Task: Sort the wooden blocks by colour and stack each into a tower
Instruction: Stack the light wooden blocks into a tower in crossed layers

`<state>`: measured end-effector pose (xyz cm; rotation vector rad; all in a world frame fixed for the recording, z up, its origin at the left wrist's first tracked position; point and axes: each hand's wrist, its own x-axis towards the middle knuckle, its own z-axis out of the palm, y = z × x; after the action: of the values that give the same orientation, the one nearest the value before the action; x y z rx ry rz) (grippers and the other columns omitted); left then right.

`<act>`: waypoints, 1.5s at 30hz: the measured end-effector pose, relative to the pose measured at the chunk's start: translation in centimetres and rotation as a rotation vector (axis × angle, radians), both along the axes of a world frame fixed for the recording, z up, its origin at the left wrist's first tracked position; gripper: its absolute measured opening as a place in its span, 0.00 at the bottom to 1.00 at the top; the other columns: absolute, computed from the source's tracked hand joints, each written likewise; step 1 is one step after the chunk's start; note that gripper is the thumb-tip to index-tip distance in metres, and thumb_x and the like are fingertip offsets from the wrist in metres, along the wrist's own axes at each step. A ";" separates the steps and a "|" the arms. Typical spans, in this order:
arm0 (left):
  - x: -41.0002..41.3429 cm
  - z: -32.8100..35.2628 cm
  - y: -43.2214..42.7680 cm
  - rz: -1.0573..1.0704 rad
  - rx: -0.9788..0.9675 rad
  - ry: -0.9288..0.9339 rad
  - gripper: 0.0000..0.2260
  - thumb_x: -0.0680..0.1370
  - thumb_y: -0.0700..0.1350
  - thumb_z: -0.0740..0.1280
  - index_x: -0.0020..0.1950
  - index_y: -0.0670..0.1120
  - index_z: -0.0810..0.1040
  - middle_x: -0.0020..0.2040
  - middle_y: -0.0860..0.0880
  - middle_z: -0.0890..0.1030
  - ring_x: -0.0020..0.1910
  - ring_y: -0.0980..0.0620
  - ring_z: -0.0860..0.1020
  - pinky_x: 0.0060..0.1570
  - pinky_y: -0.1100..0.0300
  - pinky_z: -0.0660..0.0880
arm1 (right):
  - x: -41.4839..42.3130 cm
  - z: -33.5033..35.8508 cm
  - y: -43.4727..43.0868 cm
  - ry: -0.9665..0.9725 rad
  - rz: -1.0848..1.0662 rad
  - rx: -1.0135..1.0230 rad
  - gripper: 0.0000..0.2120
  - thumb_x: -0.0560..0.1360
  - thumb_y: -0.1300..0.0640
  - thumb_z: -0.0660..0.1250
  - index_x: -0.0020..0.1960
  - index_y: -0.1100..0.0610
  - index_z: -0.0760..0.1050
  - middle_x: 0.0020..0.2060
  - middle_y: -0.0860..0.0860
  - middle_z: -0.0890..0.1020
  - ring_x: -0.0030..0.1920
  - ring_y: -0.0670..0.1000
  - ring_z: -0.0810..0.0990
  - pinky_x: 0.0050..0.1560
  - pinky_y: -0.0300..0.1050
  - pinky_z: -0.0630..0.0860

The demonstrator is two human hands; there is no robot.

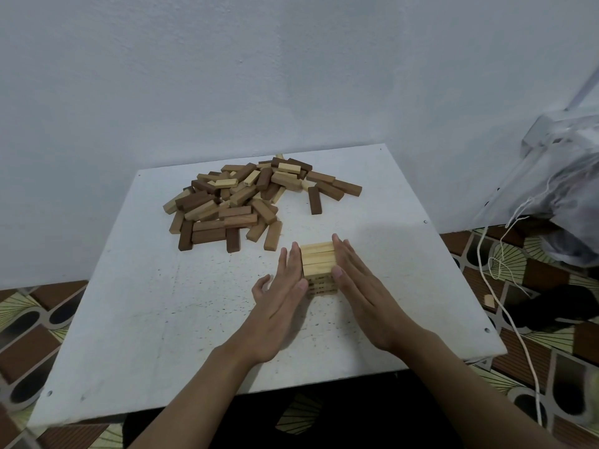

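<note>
Left hand [278,301] and right hand [366,294], fingers [293,264] straight, press the sides of a short pale block tower [318,258].

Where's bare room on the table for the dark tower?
Bare: the near-left of the white square table, beside the left hand; and the right side, from the right hand to the edge. Crowded: the far middle under the pile of wooden blocks, and around the pale wooden tower.
</note>
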<state>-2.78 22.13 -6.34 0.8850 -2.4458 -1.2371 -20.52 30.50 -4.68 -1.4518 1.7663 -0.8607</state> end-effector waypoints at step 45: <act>2.1 3.0 -4.3 0.237 0.041 0.195 0.18 0.86 0.61 0.51 0.76 0.70 0.62 0.74 0.73 0.65 0.75 0.69 0.60 0.75 0.57 0.54 | -1.9 1.0 -3.0 -0.028 -0.268 -0.194 0.24 0.84 0.42 0.48 0.73 0.50 0.70 0.68 0.43 0.76 0.67 0.41 0.71 0.66 0.34 0.65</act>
<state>-0.69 17.80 -3.36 0.9823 -2.1035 -1.2279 -22.46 27.51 -3.64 -1.3310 1.9273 -1.2141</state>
